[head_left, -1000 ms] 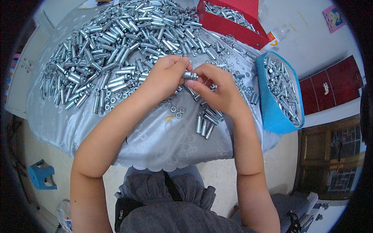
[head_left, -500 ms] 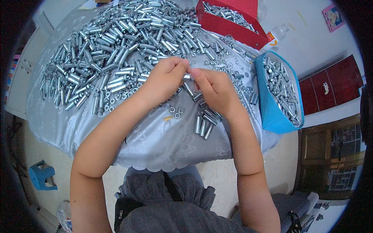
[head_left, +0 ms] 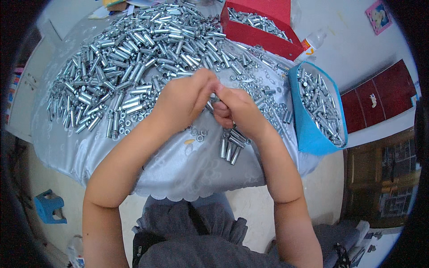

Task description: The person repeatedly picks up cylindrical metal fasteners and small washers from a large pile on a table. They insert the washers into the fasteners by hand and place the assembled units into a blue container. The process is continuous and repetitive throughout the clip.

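Note:
My left hand (head_left: pixel 185 98) and my right hand (head_left: pixel 240 110) meet above the table, with fingers closed and fingertips together. Between them a bit of a shiny sleeve anchor (head_left: pixel 212 96) shows; the fingers hide most of it. Below my right hand lies a small group of metal sleeves (head_left: pixel 232 147), side by side on the cloth. Several loose nuts (head_left: pixel 199 135) are near my left wrist. Beyond my left hand spreads a large heap of sleeve anchors (head_left: pixel 129 58). Small washers and nuts (head_left: pixel 257 85) are scattered beyond my right hand.
A blue fabric bin (head_left: pixel 308 138) full of anchors stands at the table's right edge. Behind it are a red box (head_left: pixel 268 38) holding more anchors and a plastic bottle (head_left: pixel 315 40). A silvery cloth (head_left: pixel 178 174) covers the table. On the floor at left is a blue stool (head_left: pixel 49 205).
My hands have drawn closer together, and my right fingers have curled in further. Less of the held anchor shows now. The whole view has shifted slightly.

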Demonstrator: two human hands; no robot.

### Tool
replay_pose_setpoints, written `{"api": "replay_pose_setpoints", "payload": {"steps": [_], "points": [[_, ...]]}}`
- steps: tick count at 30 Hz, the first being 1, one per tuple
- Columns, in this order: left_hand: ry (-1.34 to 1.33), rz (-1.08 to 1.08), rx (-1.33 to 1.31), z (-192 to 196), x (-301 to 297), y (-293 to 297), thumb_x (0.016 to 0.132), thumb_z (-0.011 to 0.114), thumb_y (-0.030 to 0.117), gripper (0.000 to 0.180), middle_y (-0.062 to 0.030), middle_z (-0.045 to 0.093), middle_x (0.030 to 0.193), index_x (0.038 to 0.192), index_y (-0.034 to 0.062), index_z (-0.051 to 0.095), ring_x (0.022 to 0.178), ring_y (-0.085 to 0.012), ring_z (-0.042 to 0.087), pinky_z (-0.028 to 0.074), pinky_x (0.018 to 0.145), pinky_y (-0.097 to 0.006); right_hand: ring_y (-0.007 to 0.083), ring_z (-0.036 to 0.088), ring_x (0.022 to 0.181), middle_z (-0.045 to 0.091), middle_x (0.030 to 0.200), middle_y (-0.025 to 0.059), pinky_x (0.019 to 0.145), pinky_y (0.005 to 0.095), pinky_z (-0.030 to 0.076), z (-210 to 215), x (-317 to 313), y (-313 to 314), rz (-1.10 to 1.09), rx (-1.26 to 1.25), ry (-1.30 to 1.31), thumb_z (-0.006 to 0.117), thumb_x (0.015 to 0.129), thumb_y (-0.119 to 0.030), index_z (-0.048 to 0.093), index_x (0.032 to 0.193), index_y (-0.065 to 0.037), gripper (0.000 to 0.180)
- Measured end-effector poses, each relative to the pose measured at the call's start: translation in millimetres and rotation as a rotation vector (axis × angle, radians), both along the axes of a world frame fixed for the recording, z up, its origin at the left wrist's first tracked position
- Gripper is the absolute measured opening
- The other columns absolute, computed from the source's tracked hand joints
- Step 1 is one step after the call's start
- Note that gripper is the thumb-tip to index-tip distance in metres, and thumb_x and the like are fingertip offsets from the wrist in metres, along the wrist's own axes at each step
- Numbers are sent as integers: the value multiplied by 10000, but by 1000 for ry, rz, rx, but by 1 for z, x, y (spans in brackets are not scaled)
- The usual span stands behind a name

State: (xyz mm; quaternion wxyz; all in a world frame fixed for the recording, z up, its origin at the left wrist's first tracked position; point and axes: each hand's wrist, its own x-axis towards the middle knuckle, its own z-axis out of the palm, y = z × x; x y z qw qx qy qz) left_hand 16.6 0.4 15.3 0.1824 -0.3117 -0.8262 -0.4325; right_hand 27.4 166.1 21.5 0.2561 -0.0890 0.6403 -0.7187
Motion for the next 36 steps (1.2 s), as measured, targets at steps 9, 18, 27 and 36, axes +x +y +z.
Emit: {"api": "replay_pose_setpoints", "payload": {"steps": [9,18,27,36], "points": [[-99,-248,-62,12,0,2,791,614,210,214,-123,579,791,888,32,546,731,-257,572,456,643,-342,68,360,411,390,488,-30,391,218,267,11,-11,22,-407,80,222,515,875,-324,485,632,-76,349],[160,104,-51,8,-19,-9,737,652,220,183,-84,594,818,859,91,606,780,-255,546,423,711,-352,69,396,486,483,529,4,451,245,326,6,-34,69,-891,587,716,604,812,-228,534,643,3,295],[399,624,-27,9,-66,-78,776,588,156,262,-106,579,1051,1036,120,589,1003,-277,507,366,874,-376,316,597,838,614,868,193,756,359,459,8,-21,85,-530,1320,434,576,714,-128,616,935,-35,243],[81,513,-501,-12,-56,-80,643,567,-12,241,-145,599,797,821,118,666,822,-316,556,440,739,-402,345,537,947,541,1017,198,824,393,432,-9,-27,101,-453,1387,491,519,710,-54,627,903,-77,222]]}}
